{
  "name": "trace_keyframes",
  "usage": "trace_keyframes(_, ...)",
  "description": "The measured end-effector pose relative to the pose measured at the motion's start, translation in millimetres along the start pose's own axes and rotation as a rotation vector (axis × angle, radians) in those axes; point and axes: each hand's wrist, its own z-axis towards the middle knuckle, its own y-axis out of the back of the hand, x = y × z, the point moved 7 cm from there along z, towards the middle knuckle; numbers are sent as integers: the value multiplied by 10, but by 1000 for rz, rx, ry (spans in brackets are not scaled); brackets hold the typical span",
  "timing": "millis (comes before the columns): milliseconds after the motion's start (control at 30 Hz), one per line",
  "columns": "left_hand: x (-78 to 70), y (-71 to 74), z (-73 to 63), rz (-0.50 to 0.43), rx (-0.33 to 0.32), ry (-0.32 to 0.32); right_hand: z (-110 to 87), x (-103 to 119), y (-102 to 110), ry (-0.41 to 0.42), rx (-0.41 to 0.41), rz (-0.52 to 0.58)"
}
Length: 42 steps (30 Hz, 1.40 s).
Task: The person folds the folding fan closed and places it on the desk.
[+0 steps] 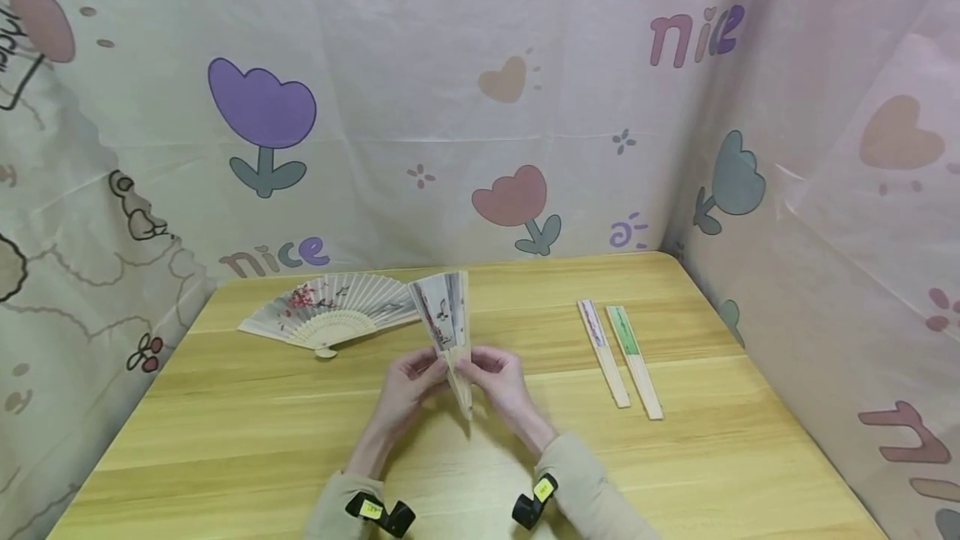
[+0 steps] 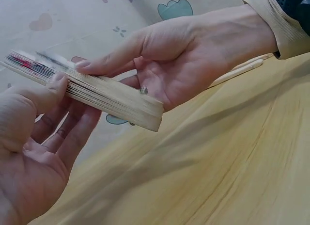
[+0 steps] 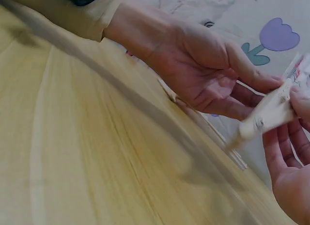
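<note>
A folding fan (image 1: 444,315) with pale ribs and a printed leaf stands slightly spread over the middle of the table, its narrow end toward me. My left hand (image 1: 405,386) pinches one side of its ribs, and my right hand (image 1: 504,380) pinches the other. In the left wrist view the ribs (image 2: 116,101) lie stacked close together, with both thumbs on top and fingers beneath. The right wrist view shows the pivot end between the two hands, a little blurred.
Behind on the left, a spread fan (image 1: 337,327) with red blossoms lies on the wooden table (image 1: 247,432). Two folded fans lie side by side on the right, one with purple print (image 1: 603,352) and one with green (image 1: 635,362). A patterned cloth (image 1: 420,107) hangs around the table.
</note>
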Motion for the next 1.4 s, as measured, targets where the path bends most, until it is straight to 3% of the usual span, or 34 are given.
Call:
trace_keyframes(200, -45, 68, 16, 124, -138, 16, -24, 70, -27, 74, 15, -281)
trace_keyframes(333, -86, 114, 30, 163, -219, 27, -36, 74, -59, 98, 64, -377)
trace_keyframes(633, -143, 176, 86, 70, -272, 53, -63, 44, -109, 107, 219, -405)
trace_keyframes(733, -165, 194, 116, 80, -263, 60, -75, 25, -127, 98, 266, -407)
trace_keyframes(1067, -261, 178, 138, 158, -216, 21, -78, 19, -94, 85, 249, -432)
trace_keyframes(1400, -273, 226, 143, 142, -287, 21, -99, 7, -168, 84, 339, -437)
